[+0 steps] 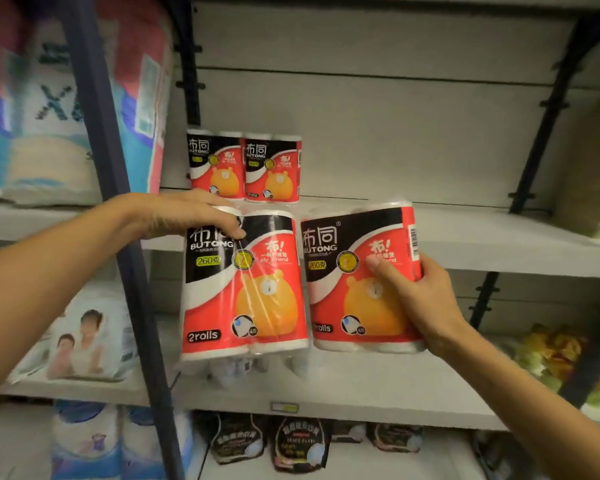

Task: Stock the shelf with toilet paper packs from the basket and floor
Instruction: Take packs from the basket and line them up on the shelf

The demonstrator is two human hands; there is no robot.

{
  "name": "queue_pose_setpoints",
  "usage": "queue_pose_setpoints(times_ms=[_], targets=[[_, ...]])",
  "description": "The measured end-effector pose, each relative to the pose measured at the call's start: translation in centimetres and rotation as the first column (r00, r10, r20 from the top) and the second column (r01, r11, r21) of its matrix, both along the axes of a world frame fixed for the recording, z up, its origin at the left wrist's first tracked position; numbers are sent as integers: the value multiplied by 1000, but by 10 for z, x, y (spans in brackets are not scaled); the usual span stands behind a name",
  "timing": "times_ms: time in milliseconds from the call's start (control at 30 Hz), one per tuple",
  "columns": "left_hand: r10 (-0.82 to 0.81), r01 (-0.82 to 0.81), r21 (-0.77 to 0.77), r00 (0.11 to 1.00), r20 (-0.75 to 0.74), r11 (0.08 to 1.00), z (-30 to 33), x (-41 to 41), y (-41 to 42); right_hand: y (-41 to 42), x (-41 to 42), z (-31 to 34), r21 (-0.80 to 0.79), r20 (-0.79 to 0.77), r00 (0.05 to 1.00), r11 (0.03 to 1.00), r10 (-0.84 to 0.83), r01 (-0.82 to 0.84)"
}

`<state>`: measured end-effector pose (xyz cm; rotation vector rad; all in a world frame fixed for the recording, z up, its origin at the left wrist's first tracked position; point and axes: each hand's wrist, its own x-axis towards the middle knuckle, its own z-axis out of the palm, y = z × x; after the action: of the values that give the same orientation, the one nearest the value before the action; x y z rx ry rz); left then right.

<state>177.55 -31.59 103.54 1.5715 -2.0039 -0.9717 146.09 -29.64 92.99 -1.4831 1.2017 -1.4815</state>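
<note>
Nearest to me, my right hand (414,292) is clamped on the right pack (357,271), thumb across the printed front and fingers wrapped round its right edge. My left hand (191,214) grips the top of the left pack (243,289), fingers curled over the upper rim. Both packs are upright, side by side and just apart, held in front of the shelf edge (499,258) — neither appears to be resting on the board yet.

Each pack is labelled as two rolls in glossy film. I judge them light and soft: the paper will give under pressure, and the film looks slippery, so a pinch on the wrapper alone could slide. The better hold is around the body of a roll, or over the top, where the rolls themselves give the fingers something to bear on.

Farther back, two shelved packs (245,168) of the same kind stand upright and touching against the back panel, at the left of the shelf — bare board stretches to their right.
</note>
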Motion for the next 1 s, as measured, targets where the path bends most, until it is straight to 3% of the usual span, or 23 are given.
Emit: queue_pose_setpoints(times_ms=[333,667,1000], targets=[[-30,3,-142,982,-185,990,23,15,-45,-31,4,74,-168,234,969,978,-86,127],[67,-109,-181,973,-220,977,55,-3,-88,-168,-2,119,-166,108,993,985,-39,57],[109,-141,-178,979,-174,974,71,-13,-141,-297,3,110,42,45,999,999,2,-4]])
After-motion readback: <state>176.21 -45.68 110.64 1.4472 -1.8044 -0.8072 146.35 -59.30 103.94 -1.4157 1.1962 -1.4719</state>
